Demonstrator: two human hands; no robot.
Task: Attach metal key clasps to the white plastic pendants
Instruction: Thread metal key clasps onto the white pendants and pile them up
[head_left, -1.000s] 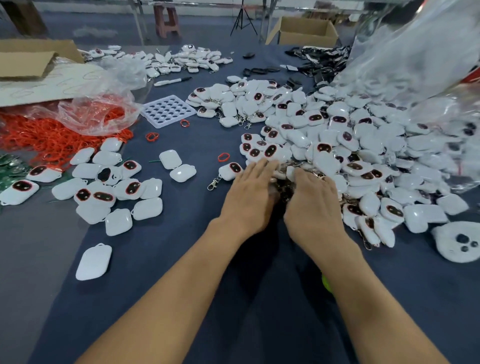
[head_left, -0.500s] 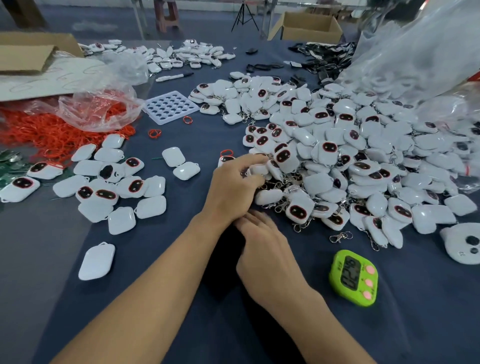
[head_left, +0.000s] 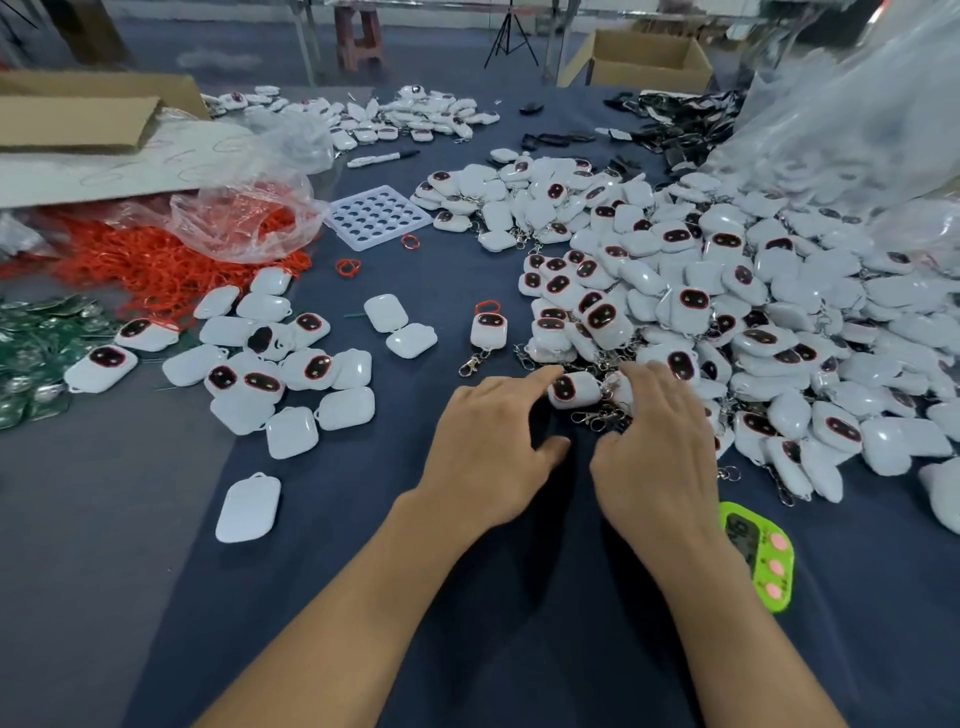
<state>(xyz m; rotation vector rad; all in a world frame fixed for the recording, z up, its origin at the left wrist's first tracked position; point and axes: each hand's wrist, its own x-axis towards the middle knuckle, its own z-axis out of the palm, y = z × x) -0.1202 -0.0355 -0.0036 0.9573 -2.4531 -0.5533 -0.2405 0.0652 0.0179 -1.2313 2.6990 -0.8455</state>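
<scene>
Half a second ago the left hand (head_left: 493, 447) was curled at the edge of the heap and the right hand (head_left: 660, 452) lay tucked under its wrist; now both sit side by side with fingers spread and relaxed, gripping nothing, and the right wrist partly covers the green timer (head_left: 763, 566). That reads as sorting rather than assembling: the hands seem to be raking out the next piece, so no clasp is being fitted yet.

The left forefinger touches a white pendant (head_left: 574, 389) lying face up between the two hands; the right fingers rest on a tangle of metal clasps (head_left: 602, 418) just beside it. Behind them rises the big heap of pendants (head_left: 727, 312), many already with clasps on; a single finished one (head_left: 488, 332) lies apart to the left, and further left a loose group of pendants (head_left: 270, 364) shows no clasps that I can see.

Further back, a white tray (head_left: 376, 215) has round wells that look unfilled; a clear bag (head_left: 244, 218) spills red loops (head_left: 145, 260) onto the table; a large clear sack (head_left: 857, 130) at the right lies open toward the heap; a cardboard box (head_left: 644, 57) stands far off, contents hidden.
</scene>
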